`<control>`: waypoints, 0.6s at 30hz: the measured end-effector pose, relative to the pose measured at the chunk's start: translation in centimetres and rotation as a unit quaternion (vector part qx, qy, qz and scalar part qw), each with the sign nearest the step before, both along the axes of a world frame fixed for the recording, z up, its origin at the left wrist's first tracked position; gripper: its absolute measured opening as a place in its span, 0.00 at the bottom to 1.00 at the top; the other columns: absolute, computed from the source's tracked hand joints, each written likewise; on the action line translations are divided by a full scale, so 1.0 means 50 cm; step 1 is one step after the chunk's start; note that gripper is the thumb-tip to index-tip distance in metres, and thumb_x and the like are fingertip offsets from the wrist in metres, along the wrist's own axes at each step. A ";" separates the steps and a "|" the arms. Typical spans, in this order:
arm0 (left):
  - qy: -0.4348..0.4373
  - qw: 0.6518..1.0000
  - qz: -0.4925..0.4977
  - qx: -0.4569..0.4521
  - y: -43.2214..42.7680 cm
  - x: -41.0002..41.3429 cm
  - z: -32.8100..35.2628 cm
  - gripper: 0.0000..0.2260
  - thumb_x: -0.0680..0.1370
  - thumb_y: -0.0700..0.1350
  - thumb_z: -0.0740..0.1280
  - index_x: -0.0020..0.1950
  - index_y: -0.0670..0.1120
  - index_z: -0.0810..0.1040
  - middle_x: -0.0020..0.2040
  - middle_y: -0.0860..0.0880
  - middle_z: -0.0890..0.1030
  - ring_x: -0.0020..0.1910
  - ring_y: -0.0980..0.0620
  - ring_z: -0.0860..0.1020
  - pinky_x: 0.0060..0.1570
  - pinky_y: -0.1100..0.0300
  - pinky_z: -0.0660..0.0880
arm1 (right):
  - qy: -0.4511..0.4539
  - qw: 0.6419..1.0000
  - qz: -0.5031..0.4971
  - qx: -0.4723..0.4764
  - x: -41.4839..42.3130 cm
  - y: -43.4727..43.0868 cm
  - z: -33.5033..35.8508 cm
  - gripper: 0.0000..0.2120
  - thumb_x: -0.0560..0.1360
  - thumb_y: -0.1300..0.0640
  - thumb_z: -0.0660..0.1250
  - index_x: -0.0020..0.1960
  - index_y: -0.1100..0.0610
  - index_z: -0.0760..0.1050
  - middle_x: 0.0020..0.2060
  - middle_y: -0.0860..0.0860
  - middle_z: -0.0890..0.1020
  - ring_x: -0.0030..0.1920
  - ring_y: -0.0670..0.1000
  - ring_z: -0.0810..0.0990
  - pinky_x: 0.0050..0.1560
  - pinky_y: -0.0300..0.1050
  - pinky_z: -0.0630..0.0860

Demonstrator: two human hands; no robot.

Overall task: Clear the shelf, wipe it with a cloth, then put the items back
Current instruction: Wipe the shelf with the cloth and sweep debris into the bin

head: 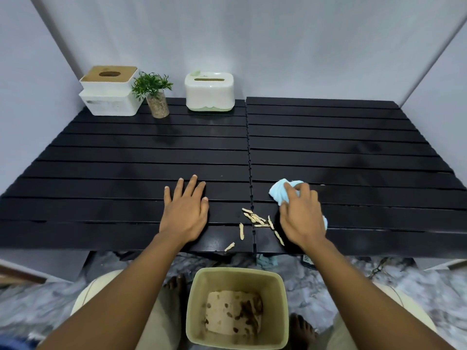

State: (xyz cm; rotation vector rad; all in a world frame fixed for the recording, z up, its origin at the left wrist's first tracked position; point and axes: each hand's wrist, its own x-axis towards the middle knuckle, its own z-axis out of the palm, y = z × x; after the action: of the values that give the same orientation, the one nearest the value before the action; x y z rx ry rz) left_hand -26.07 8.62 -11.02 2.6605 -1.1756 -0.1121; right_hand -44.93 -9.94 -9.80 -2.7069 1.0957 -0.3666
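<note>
- Right-hand fingers (307,192) clenched on the blue cloth (279,192), left hand (185,213) flat and released on the black shelf (126,170)
- Wiping under way near the front edge
- Tissue boxes (209,90) and plant (154,93) uncleared at the back
- Snack crumbs (255,219) left above the bin (237,306)

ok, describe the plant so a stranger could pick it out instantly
Start at the black slatted table and go to its far left corner by the wall. The plant stands there between the white box with the tan lid and the rounded white dispenser. It alone is green and leafy, in a clear jar of pebbles.
</note>
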 end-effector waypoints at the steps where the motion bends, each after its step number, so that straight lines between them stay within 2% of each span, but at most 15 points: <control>1: -0.001 1.000 0.000 -0.001 0.001 0.000 0.000 0.23 0.81 0.53 0.46 0.76 0.50 0.57 0.78 0.50 0.53 0.77 0.44 0.48 0.74 0.41 0.44 | 0.004 1.000 0.014 0.003 0.009 0.017 0.001 0.23 0.76 0.54 0.58 0.70 0.57 0.64 0.60 0.58 0.69 0.54 0.59 0.68 0.53 0.55 0.71; 5: 0.002 1.000 0.002 -0.004 0.002 -0.002 0.004 0.23 0.81 0.53 0.46 0.76 0.50 0.57 0.78 0.51 0.54 0.77 0.45 0.48 0.74 0.41 0.44 | 0.023 0.993 0.110 0.045 0.039 0.079 0.006 0.23 0.79 0.55 0.54 0.73 0.56 0.59 0.64 0.56 0.65 0.58 0.58 0.64 0.59 0.54 0.68; 7: 0.005 1.000 0.002 -0.005 0.003 -0.003 0.006 0.23 0.81 0.52 0.46 0.76 0.50 0.57 0.78 0.51 0.54 0.77 0.45 0.48 0.74 0.42 0.44 | -0.013 0.976 0.180 0.119 0.042 0.082 0.018 0.23 0.80 0.57 0.54 0.74 0.55 0.60 0.64 0.55 0.64 0.60 0.56 0.63 0.63 0.51 0.66; 9: 0.007 1.000 0.002 -0.003 0.005 -0.004 0.008 0.23 0.81 0.52 0.46 0.76 0.50 0.57 0.78 0.51 0.53 0.77 0.46 0.48 0.74 0.42 0.44 | -0.056 0.960 0.208 0.177 0.044 0.059 0.031 0.22 0.80 0.58 0.56 0.74 0.54 0.61 0.64 0.53 0.65 0.62 0.53 0.63 0.65 0.48 0.64; 11: 0.008 1.000 0.001 -0.003 0.005 -0.003 0.008 0.23 0.81 0.52 0.46 0.76 0.51 0.57 0.78 0.52 0.53 0.77 0.46 0.48 0.74 0.42 0.44 | -0.069 0.967 0.198 0.144 0.051 0.019 0.034 0.22 0.80 0.57 0.57 0.74 0.53 0.63 0.64 0.52 0.67 0.62 0.52 0.64 0.64 0.48 0.66; 14: 0.007 1.000 0.003 -0.003 0.006 -0.002 0.008 0.23 0.81 0.52 0.46 0.76 0.51 0.57 0.78 0.52 0.54 0.77 0.47 0.48 0.74 0.42 0.44 | -0.025 0.980 0.184 0.074 0.065 -0.005 0.021 0.21 0.80 0.54 0.56 0.73 0.51 0.63 0.65 0.50 0.68 0.60 0.52 0.65 0.61 0.52 0.69; 18: 0.005 1.000 0.005 -0.003 0.004 -0.003 0.007 0.23 0.81 0.52 0.46 0.76 0.51 0.58 0.78 0.52 0.54 0.77 0.47 0.49 0.74 0.42 0.44 | -0.009 0.975 0.220 0.037 0.069 0.022 0.005 0.20 0.79 0.53 0.55 0.71 0.49 0.64 0.64 0.49 0.69 0.59 0.53 0.65 0.61 0.51 0.68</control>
State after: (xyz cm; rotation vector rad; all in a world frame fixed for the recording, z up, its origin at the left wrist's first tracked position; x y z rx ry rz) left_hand -26.20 8.84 -10.68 2.6570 -1.1568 -0.1194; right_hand -41.50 -8.82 -9.52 -2.7661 0.4679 -0.2676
